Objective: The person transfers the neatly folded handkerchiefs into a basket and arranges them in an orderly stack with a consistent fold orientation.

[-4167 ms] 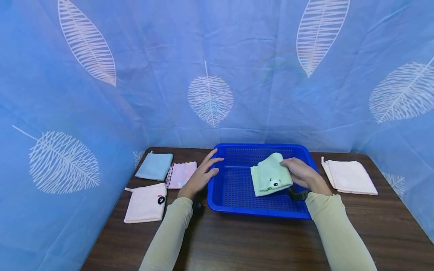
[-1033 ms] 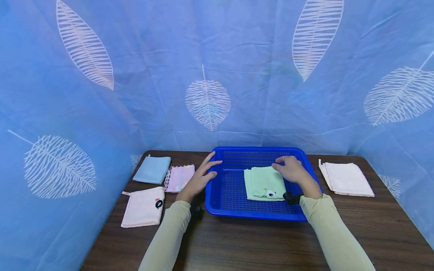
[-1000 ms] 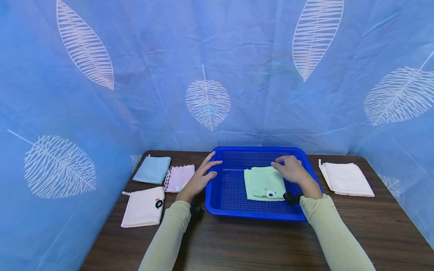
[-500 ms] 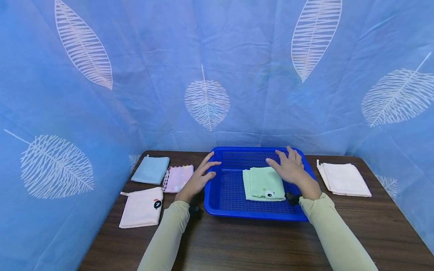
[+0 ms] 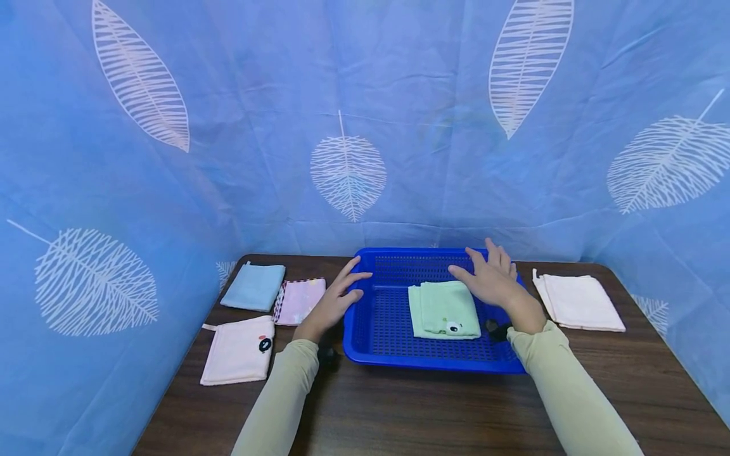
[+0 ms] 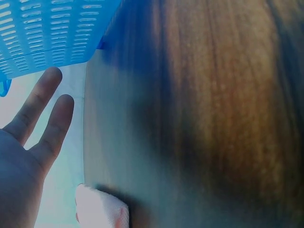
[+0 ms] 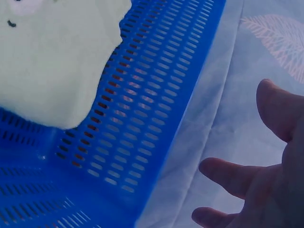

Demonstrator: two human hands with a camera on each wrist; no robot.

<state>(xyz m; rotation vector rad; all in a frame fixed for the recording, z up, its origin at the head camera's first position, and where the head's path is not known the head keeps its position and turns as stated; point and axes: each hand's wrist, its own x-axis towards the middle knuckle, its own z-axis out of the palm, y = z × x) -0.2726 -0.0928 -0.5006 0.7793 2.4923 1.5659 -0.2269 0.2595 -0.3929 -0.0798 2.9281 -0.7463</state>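
Observation:
A folded pale green towel (image 5: pixel 443 310) with a small face print lies flat inside the blue slotted basket (image 5: pixel 388 348); the right wrist view shows the towel (image 7: pixel 52 61) on the basket floor (image 7: pixel 142 137). My right hand (image 5: pixel 489 277) hovers just above the towel's far right corner, fingers straight and spread, holding nothing; the right wrist view shows its fingers (image 7: pixel 237 175) apart. My left hand (image 5: pixel 333 299) rests with straight fingers on the basket's left rim. In the left wrist view the fingers (image 6: pixel 42 123) lie extended below the basket wall (image 6: pixel 52 33).
Left of the basket lie a light blue cloth (image 5: pixel 253 286), a pink patterned cloth (image 5: pixel 301 297) and a pale pink cloth (image 5: pixel 239 349) with a dark emblem. A folded white cloth (image 5: pixel 577 301) lies to the right. Blue leaf-print curtain (image 5: pixel 353 126) encloses the dark wooden table (image 5: pixel 428 411).
My right hand has let go of the green towel, lifted off it and opened, moving slightly toward the basket's far right. The towel now lies flat. The left hand stayed on the rim.

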